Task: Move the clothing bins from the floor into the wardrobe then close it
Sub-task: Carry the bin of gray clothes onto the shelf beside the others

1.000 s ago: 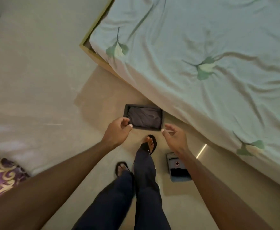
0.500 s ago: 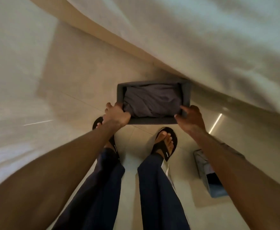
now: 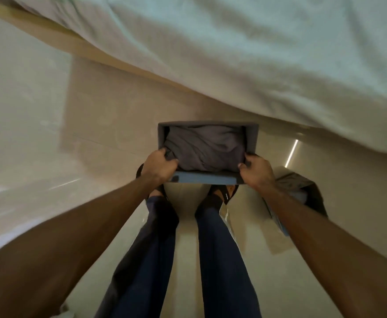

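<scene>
A grey fabric clothing bin (image 3: 252,136) with dark grey folded clothes (image 3: 205,149) inside is in the middle of the view, above my feet. My left hand (image 3: 159,166) grips its near left corner, thumb inside the rim. My right hand (image 3: 256,172) grips its near right corner. The bin's near side is raised and hides my toes. A second bin (image 3: 300,187), blue-grey with dark contents, lies on the floor to the right, partly hidden behind my right forearm. The wardrobe is not in view.
A bed with a pale green sheet (image 3: 256,53) overhangs the top and right of the view, close behind the held bin. Its wooden frame (image 3: 57,35) runs along the upper left. The beige tiled floor (image 3: 27,122) spreads to the left.
Both hands went from hovering above the bin to gripping its near corners. The bin has risen off the floor toward me, and my head has bent lower.
</scene>
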`<state>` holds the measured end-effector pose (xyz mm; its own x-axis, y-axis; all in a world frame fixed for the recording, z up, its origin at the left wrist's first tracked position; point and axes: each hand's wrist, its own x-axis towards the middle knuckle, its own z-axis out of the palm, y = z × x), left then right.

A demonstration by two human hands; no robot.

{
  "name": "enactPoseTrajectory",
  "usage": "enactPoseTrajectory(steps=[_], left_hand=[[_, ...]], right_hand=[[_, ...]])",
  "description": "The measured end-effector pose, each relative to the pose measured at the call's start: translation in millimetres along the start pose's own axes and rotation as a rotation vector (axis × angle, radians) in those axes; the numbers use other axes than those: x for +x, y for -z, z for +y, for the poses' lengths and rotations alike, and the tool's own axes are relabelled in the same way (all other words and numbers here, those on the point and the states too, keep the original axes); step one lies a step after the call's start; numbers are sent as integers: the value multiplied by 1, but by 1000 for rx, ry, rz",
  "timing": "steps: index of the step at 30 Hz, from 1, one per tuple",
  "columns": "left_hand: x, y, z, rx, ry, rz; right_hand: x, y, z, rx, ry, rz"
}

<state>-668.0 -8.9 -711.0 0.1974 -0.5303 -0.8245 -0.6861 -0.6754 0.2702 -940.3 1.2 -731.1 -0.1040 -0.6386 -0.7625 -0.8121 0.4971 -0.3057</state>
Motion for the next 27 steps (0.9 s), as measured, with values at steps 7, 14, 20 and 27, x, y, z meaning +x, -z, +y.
enactPoseTrajectory(steps=[7,14,20,27], left_hand=[[-133,53,45,124,-102,-93],[-254,115,100,358,-358,-186],[-354,128,162,566,-575,-176],[-482,66,223,684,-765,-287]], right_hand=[[-153,57,-2,118,-81,23],[-324,98,1,431,-270,226],[-440,109,15,700,-361,388],[-541,119,81,942,-514,575]])
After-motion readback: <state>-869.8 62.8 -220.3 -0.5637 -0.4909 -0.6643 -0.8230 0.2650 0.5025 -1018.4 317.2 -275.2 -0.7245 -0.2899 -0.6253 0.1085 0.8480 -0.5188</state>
